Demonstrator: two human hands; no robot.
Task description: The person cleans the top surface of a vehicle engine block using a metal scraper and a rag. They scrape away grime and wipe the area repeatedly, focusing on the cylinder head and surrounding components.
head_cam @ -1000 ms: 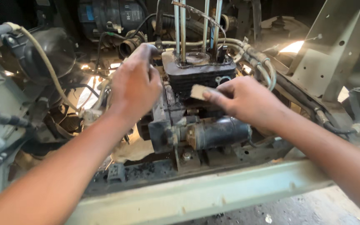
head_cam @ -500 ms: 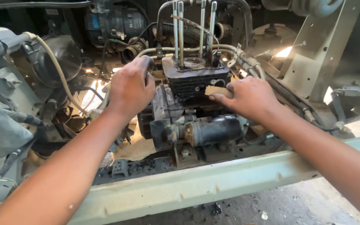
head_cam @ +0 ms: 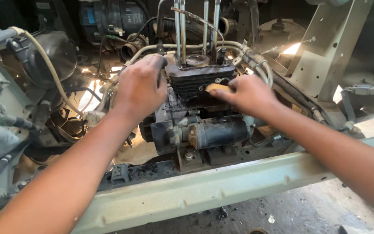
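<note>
A small black, oily engine block [head_cam: 200, 80] stands in the middle with several long metal studs [head_cam: 182, 30] rising from its top. My left hand [head_cam: 141, 89] rests against the block's left side, fingers curled over its upper edge. My right hand [head_cam: 247, 93] is on the block's right side and pinches a small tan flat piece [head_cam: 218, 87] against it. Below the block lies a black cylindrical starter motor [head_cam: 219, 131].
A pale green frame rail [head_cam: 221, 186] crosses the foreground. A perforated metal bracket [head_cam: 330, 47] rises at the right. Hoses and cables [head_cam: 256, 65] loop behind the block. A cream cable [head_cam: 50, 71] and dark housings fill the left side. Dirty ground [head_cam: 282, 212] lies below.
Both hands have stayed on the block, shifting only slightly; the right hand still presses the tan piece. The head view has moved a little, showing more of the rail.
</note>
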